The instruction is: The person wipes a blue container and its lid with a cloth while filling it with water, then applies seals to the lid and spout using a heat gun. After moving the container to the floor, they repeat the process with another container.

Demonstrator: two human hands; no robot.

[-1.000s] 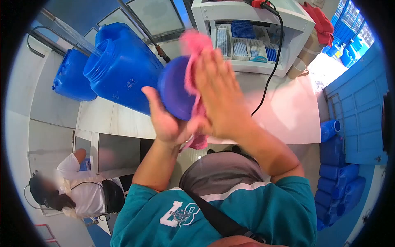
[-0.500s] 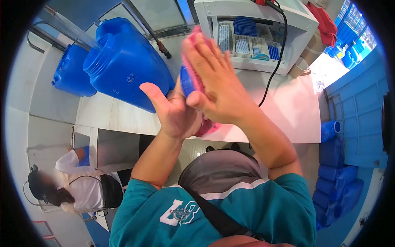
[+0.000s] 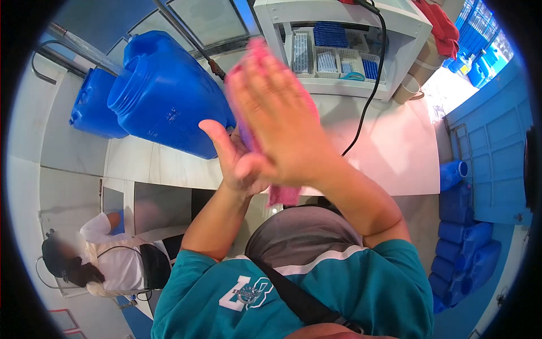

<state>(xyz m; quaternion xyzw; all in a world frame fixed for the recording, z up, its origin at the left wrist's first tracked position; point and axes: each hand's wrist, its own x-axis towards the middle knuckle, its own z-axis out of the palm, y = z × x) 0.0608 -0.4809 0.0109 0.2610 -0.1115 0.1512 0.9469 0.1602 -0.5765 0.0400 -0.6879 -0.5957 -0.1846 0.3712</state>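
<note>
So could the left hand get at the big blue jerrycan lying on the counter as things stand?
Probably yes, but not freely: the left hand is close beside the blue jerrycan with nothing between them, yet it is pressed against the pink cloth under the right hand.

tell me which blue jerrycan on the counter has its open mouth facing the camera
The big blue jerrycan nearest the hands; the smaller jerrycan behind it shows no opening.

Bright daylight throughout, strongest from upper right; overexposed, pinkish washout on white counter (image 3: 395, 152). Heavy fisheye bending, black vignette ringing the edges. Motion blur on right hand (image 3: 276, 124) and pink cloth (image 3: 282, 195); left hand (image 3: 237, 164) a little sharper. Soft sheen on blue jerrycan (image 3: 169, 107). Shadows faint, diffuse.
</note>
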